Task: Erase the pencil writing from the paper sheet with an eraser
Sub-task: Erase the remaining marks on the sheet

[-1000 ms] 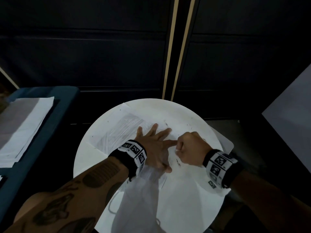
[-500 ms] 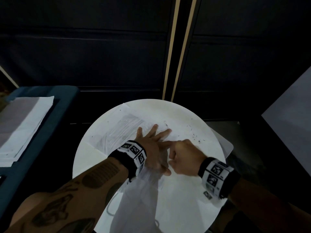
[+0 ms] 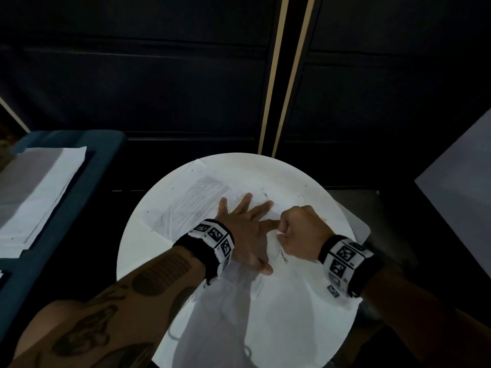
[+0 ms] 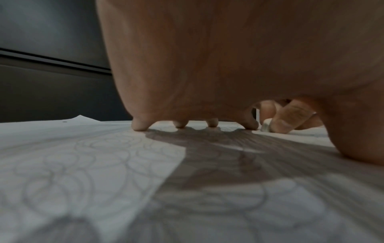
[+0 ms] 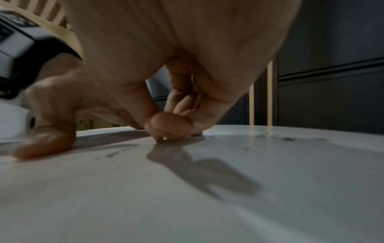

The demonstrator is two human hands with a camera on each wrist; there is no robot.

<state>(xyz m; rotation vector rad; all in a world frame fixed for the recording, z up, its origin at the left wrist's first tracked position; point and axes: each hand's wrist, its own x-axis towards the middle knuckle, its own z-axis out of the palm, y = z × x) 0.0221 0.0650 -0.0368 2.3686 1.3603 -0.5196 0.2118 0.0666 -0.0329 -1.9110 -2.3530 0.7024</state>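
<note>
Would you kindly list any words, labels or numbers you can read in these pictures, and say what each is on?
None can be read.
Paper: pencil loops and scribbles, no legible words.
Small marks near the right hand: too small and blurred.
Wristbands: black-and-white square code patterns, no text.

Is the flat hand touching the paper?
Touching. The left wrist view shows the left hand with its fingertips planted on the paper sheet, no gap beneath.
</note>
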